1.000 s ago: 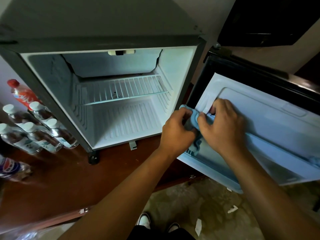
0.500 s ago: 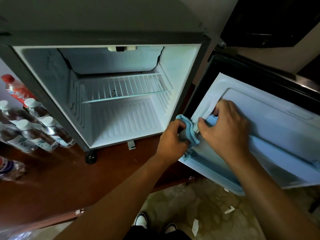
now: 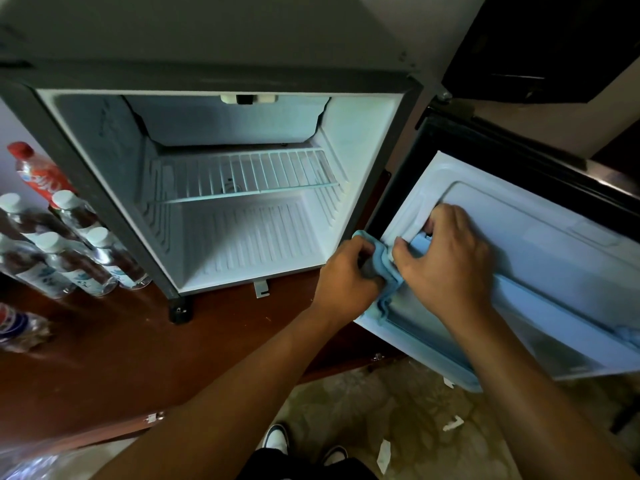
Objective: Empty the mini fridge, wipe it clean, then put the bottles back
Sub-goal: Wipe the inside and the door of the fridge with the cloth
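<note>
The mini fridge [image 3: 104,174] stands open with nothing inside but a wire shelf [image 3: 242,181]. Its door [image 3: 540,258] is swung out to the right, white inner side up. My left hand [image 3: 346,275] grips a bunched blue cloth [image 3: 384,271] at the door's hinge-side edge. My right hand [image 3: 446,261] rests on the door beside it, fingers curled around the edge of the door shelf rail and thumb against the cloth. Several water bottles [image 3: 69,247] and a red bottle [image 3: 38,171] stand on the wooden surface left of the fridge.
A dark cola bottle [image 3: 17,327] lies at the far left on the brown wooden surface [image 3: 121,358]. A dark cabinet [image 3: 540,39] hangs at upper right. Below, a stone floor [image 3: 398,427] with paper scraps and my shoes.
Both hands and the cloth slid slightly left and down along the door's hinge-side edge; the cloth is more bunched in my left hand. The view shifted a little.
</note>
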Motion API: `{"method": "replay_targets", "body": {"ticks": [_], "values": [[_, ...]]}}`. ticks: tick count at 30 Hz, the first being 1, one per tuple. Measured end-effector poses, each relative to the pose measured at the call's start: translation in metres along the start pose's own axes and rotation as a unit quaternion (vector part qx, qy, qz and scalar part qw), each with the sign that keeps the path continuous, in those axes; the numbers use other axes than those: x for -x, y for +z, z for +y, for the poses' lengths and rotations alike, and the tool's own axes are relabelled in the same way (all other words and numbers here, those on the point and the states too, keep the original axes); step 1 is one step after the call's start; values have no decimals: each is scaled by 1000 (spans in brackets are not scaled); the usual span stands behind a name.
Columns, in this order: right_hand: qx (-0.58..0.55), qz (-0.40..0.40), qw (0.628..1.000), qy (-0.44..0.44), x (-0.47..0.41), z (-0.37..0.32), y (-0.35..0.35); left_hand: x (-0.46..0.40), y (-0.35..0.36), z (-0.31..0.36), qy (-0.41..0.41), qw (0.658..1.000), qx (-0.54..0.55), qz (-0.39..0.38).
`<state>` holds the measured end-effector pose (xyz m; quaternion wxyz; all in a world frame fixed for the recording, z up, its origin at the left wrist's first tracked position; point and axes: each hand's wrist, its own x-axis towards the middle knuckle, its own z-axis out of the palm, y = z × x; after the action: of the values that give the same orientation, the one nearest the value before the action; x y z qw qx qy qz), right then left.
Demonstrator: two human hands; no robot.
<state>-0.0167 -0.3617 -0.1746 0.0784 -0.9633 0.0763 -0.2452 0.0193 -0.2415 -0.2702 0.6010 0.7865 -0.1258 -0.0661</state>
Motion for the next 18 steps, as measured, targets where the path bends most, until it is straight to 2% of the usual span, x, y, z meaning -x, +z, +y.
{"method": "replay_targets", "body": {"ticks": [5,11,18], "values": [[10,-1,1000,-4,1,0,0,-2,-3,20,32,999,-4,15],[4,-10,1000,-4,1,0,-1,2,4,3,33,999,-14,20],[1,-23,1000,0,0,1,-1,4,15,-33,-30,998,-47,-8]]}}
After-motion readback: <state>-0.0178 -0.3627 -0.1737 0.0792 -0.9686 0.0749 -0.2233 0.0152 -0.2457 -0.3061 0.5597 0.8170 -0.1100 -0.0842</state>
